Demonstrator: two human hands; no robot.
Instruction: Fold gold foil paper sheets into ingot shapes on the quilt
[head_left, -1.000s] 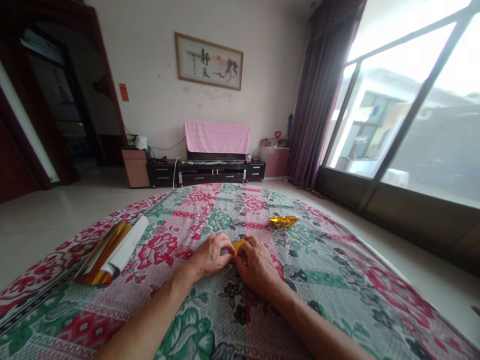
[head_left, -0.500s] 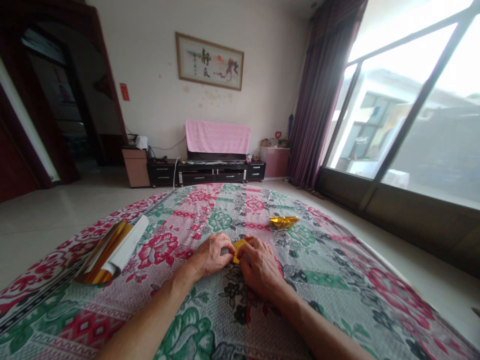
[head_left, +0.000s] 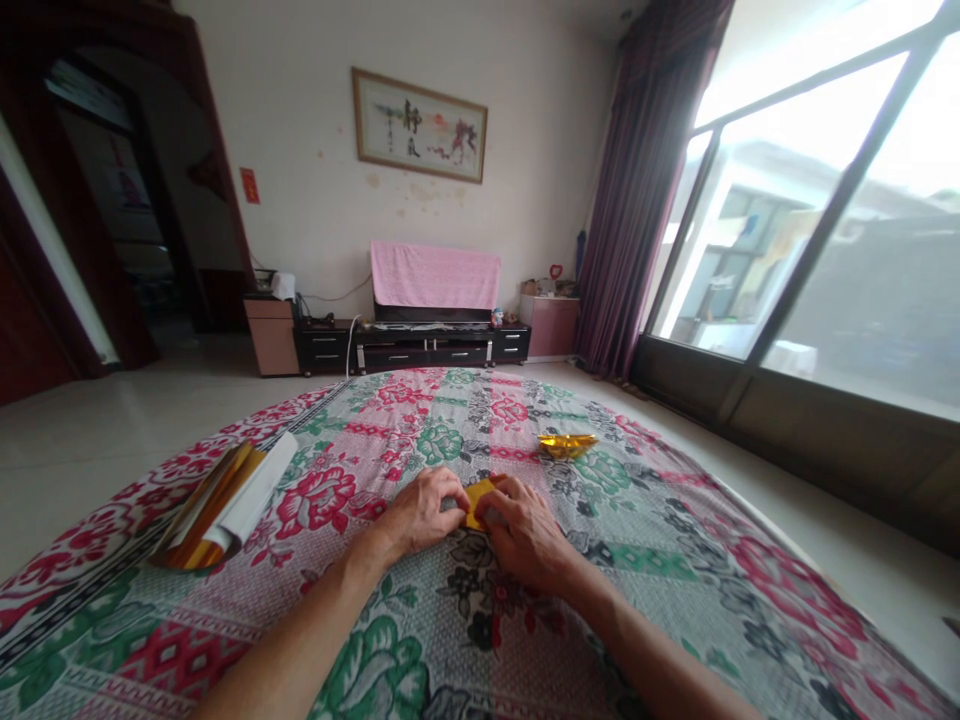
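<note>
A small folded piece of gold paper [head_left: 478, 503] lies on the patterned tablecloth, between my two hands. My left hand [head_left: 427, 512] is closed, with thumb and fingertips at the paper's left edge. On the other side, my right hand [head_left: 521, 525] has its thumb and bent fingers on the paper's right part and covers some of it. Beyond the right hand sits a shiny gold folded paper ingot [head_left: 568, 445]. A curled stack of gold and white paper sheets [head_left: 225, 505] rests at the left.
The floral tablecloth [head_left: 390, 620] covers a rounded table. Past its far edge stand a low black cabinet [head_left: 427, 352] and a screen draped with a pink cloth [head_left: 435, 275]. A large window [head_left: 810, 230] is on the right.
My right hand has shifted slightly on the gold paper, its fingers drawing a little down and right. My left hand and the other paper stay as they were.
</note>
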